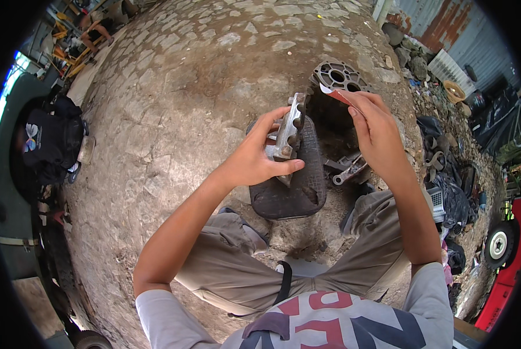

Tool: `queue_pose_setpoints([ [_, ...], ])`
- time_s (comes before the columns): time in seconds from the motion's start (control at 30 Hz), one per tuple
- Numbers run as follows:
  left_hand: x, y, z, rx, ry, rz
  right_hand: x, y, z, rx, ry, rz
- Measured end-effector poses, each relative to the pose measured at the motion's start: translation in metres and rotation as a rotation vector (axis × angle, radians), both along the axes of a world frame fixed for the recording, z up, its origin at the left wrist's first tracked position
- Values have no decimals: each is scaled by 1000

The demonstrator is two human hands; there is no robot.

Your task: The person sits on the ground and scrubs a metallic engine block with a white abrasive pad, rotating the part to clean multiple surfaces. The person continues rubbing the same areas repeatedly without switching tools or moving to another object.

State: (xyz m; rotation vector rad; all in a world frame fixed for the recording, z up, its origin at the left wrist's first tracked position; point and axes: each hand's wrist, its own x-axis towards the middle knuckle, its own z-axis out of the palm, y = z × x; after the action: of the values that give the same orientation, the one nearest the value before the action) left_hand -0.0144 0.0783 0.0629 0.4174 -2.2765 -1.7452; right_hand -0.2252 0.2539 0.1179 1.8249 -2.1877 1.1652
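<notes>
My left hand point(263, 148) is wrapped round a silvery metal engine part point(289, 128) with a row of half-round notches along one side. It is held tilted upright over a black rubber pad point(289, 198) on the ground. Pinched in my right hand point(379, 131) is a folded piece of sandpaper point(343, 98), reddish-brown with a pale edge. The sandpaper is apart from the metal part, to its right. Beyond the right hand lies a round metal flange point(337, 75) with several holes. A smaller metal part with a ring-shaped end point(350, 170) rests right of the pad.
Stony ground point(156, 139) spreads around me. Rubble, black plastic bags point(453, 198) and scrap line the right side, by a corrugated metal sheet point(464, 35) and a red vehicle point(507, 262). At left are a dark green vehicle point(10, 198) and a dark cloth bundle point(54, 142). A person point(95, 29) sits far left.
</notes>
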Motion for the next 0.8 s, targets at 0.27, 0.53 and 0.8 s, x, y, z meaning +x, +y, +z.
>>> queue_pose_setpoints([
  [0.27, 1, -3, 7, -27, -26, -52, -3, -4, -18, 22, 174, 32],
  [0.53, 1, -2, 8, -66, -41, -79, 15, -21, -28, 95, 457, -164],
  [0.8, 5, 0, 14, -192, 23, -126, 10, -39, -34, 80, 657, -232],
])
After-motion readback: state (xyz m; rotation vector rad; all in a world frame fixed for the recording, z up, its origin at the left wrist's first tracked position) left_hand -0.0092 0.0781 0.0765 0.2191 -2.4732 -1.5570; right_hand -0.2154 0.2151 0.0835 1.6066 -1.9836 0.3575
